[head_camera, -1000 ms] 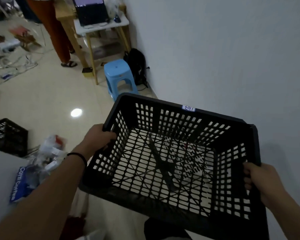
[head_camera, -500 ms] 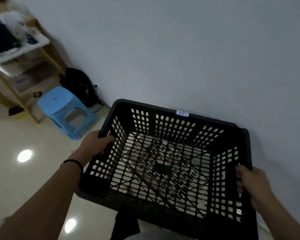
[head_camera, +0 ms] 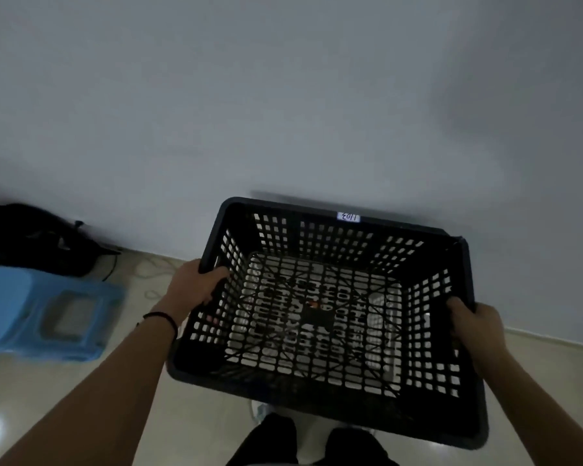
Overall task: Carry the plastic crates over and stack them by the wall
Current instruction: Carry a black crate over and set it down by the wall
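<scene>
L hand point(head_camera: 196, 284) grips the left rim of a black plastic crate point(head_camera: 320, 385), fingers curled over the edge & into the lattice wall; a thin dark band point(head_camera: 162, 319) sits on that wrist. R hand point(head_camera: 475, 327) grips the opposite rim, fingers wrapped round the edge. Going left to right: a black bag point(head_camera: 37, 240) lies on the floor against the wall, w/ a light-blue plastic stool point(head_camera: 44, 314) just in front of it, blurred. A thin cord point(head_camera: 148, 267) trails on the pale tiled floor point(head_camera: 64, 398) between bag & crate. The crate is held up off the floor btwn both hands, open side up, nothing in it, its far edge near the grey-white wall point(head_camera: 283, 95). A small white label point(head_camera: 349, 216) w/ handwritten digits sits on the far rim; can't read them for sure. Below the crate, dark trouser legs point(head_camera: 276, 438) & a bit of pale shoe point(head_camera: 259, 408) show.
</scene>
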